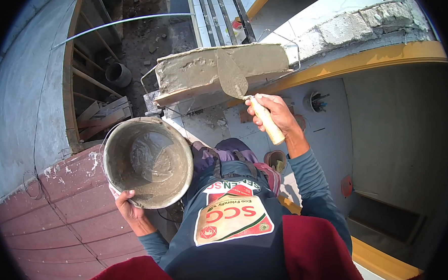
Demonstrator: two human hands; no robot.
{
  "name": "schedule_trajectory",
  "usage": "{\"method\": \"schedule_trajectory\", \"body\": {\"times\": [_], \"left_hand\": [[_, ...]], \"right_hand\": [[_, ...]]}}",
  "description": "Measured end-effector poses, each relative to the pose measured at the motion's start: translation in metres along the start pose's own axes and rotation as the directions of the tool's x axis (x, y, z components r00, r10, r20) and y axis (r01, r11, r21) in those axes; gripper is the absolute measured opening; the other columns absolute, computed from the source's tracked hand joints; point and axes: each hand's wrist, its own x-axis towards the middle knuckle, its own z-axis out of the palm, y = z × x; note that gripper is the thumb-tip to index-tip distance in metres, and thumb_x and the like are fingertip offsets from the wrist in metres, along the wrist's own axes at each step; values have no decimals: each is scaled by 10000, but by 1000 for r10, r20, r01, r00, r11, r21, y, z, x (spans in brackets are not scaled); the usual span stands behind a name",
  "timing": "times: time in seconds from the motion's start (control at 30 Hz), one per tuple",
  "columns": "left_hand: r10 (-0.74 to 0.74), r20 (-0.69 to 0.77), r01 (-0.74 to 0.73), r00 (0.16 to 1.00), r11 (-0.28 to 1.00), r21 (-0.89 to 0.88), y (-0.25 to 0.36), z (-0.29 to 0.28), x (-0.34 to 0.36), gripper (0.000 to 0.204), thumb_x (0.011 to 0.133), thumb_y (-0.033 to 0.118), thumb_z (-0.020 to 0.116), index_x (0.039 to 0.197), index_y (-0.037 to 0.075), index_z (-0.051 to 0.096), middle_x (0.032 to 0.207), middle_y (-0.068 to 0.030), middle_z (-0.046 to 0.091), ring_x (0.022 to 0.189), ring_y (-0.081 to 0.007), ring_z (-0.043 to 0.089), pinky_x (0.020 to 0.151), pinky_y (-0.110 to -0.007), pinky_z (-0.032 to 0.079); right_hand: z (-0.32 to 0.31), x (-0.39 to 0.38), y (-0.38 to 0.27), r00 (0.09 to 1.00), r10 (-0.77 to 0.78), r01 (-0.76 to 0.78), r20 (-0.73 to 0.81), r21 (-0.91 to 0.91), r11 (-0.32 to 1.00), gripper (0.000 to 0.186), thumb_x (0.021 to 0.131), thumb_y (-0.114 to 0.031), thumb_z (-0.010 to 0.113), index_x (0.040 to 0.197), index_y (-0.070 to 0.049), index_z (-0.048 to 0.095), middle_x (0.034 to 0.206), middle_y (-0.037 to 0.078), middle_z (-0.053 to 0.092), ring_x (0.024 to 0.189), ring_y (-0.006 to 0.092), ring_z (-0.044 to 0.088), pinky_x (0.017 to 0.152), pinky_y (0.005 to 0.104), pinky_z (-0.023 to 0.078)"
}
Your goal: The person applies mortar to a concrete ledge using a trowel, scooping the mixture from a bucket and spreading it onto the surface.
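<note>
My right hand point(277, 115) is closed round the pale handle of a trowel point(232, 75). The trowel's grey, mortar-smeared blade lies against the wet mortar point(187, 69) on top of a wall. A wooden board point(191, 93) runs along the near lower edge of that mortar, and bent wire clamps point(298, 55) sit at its ends. At the lower left, my left hand point(128, 206) grips the rim of a bucket point(184, 176). The bucket is tilted so its inside shows, with some wet mortar point(159, 169) at the bottom and smears up the walls.
A maroon tiled roof point(74, 203) lies at left, beside timber framing point(101, 121). Another bucket point(118, 75) stands far below. Dark metal bars point(215, 18) extend beyond the wall. Rough blocks point(341, 29) and a yellow beam point(349, 65) run right; a pail of tools point(315, 101) stands below.
</note>
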Motion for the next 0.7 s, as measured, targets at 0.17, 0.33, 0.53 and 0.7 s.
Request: {"method": "schedule_trajectory", "body": {"times": [0.17,0.33,0.53,0.7], "left_hand": [[-2,-24,2,1000,1000,-4,-1,-9,2,787,630,-180,492,1396,0,472,1281,-191,614,1161,-344,620,1067,-458,502],[-22,-17,22,1000,999,-30,-3,-8,5,774,637,-181,490,1395,-23,475,1275,-197,623,1138,-347,637,1055,-459,511],[-14,-2,14,1000,1000,-26,-4,-9,5,784,635,-190,482,1400,-20,469,1285,-200,614,1142,-342,637,1047,-446,524],[8,-17,-9,1000,1000,-24,-3,-1,2,776,644,-193,480,1400,-18,467,1270,-198,621,1130,-339,645,1029,-442,541]], "right_hand": [[-14,-9,-11,969,-162,143,-186,-114,983,297,1040,-298,557,1073,-7,602,812,60,633,574,114,606,448,251,509],[-37,-29,-10,899,-219,78,-379,-353,932,322,1030,-316,553,1029,3,594,813,63,624,575,107,602,444,256,504],[-38,-51,15,877,-133,-22,-462,-315,949,302,1043,-309,547,1053,-8,578,796,52,612,542,108,590,423,253,508],[1,-50,32,929,-75,-6,-363,-216,976,345,1035,-336,560,1069,7,569,815,65,619,544,111,590,440,266,518]]}}
